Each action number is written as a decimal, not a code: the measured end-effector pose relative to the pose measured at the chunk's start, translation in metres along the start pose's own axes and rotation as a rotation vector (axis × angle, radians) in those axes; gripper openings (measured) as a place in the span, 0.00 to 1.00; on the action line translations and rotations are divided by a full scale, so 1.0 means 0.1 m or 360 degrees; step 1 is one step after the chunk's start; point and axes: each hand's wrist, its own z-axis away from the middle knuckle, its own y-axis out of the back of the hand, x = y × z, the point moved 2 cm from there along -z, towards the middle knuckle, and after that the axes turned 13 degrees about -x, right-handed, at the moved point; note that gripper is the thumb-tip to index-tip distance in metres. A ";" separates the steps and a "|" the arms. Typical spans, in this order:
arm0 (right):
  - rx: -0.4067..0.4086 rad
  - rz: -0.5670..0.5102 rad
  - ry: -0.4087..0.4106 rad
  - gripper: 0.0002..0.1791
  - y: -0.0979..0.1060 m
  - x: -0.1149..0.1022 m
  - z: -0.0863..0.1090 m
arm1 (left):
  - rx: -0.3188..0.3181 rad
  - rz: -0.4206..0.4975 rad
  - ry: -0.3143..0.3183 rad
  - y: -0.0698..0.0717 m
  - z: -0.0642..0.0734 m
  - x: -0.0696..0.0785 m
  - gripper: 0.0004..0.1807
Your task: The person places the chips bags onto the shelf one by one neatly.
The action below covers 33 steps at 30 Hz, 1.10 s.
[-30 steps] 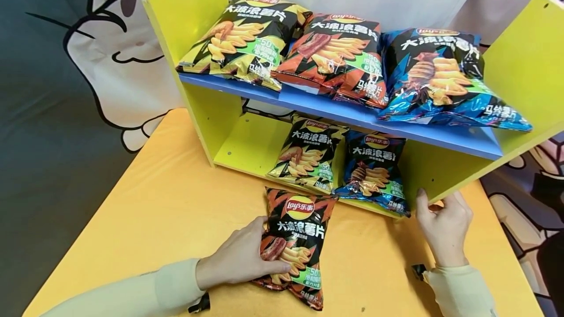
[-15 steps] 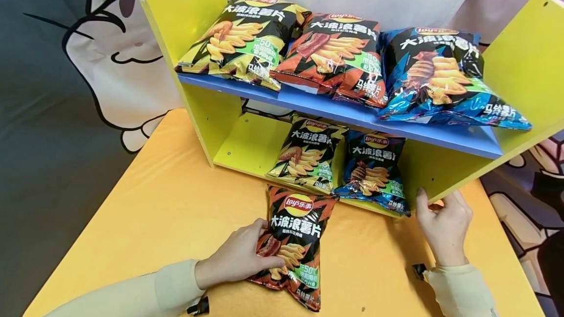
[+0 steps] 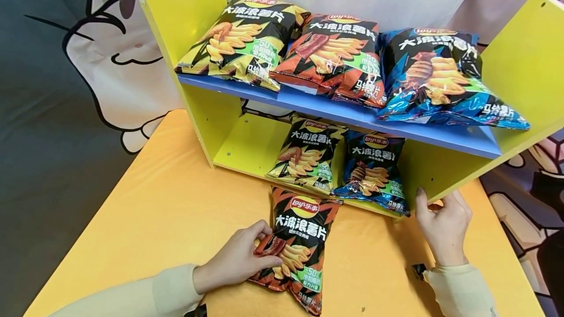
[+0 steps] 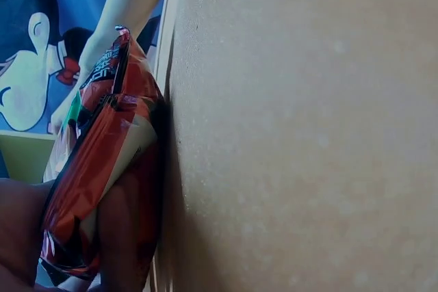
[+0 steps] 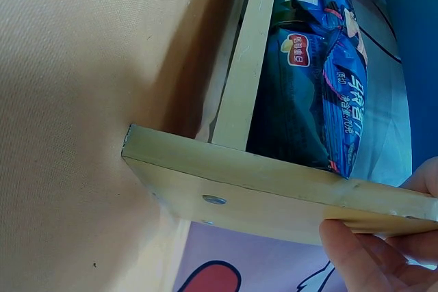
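Note:
My left hand [image 3: 238, 260] grips the left edge of a red and black Lay's chip bag [image 3: 304, 238], thumb across its front and fingers behind. The bag leans a little in front of the shelf unit, its lower end close over the orange tabletop. In the left wrist view the red side of the chip bag [image 4: 102, 169] shows between thumb and fingers. On the right, my right hand [image 3: 447, 226] holds the yellow side panel [image 3: 434, 175] of the shelf unit near its lower front edge. Fingers [image 5: 352, 254] curl round that panel in the right wrist view.
A yellow chip bag [image 3: 306, 155] and a blue one [image 3: 374, 167] stand on the lower shelf, with bare yellow board [image 3: 246, 145] to their left. Yellow, red and blue bags [image 3: 434, 74] lie on the blue upper shelf [image 3: 317, 106]. An orange tabletop [image 3: 167, 209] lies underneath.
The red chip bag's top has shifted slightly to the right, and the left thumb sits a little further left on it. The right hand has stayed on the side panel.

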 end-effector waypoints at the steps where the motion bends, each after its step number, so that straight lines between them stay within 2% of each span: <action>1: 0.0002 -0.0001 0.0003 0.15 0.00 0.00 0.00 | 0.0002 0.0010 -0.0019 0.00 0.00 0.00 0.26; 8: 0.0006 -0.0008 0.0012 0.15 0.00 -0.01 0.00 | 0.0026 0.0049 -0.0183 0.00 0.04 -0.01 0.22; 15: 0.0004 -0.0007 0.0019 0.15 0.00 -0.01 0.00 | -0.0010 0.0131 -0.0385 0.03 0.07 -0.01 0.21; 19: 0.0002 -0.0010 0.0012 0.16 0.01 0.00 0.00 | -0.0091 0.0261 -0.0518 0.05 0.07 0.01 0.20; 24: 0.0003 0.0000 0.0010 0.16 0.01 0.01 0.00 | -0.0176 0.0464 -0.0575 0.11 0.06 0.07 0.20; 28: 0.0008 -0.0011 0.0008 0.15 0.01 0.00 0.00 | -0.0118 0.0506 -0.0630 0.21 0.05 0.11 0.18; 33: 0.0001 -0.0015 0.0012 0.15 0.00 0.00 0.00 | 0.0052 0.0433 -0.0622 0.42 0.03 0.16 0.19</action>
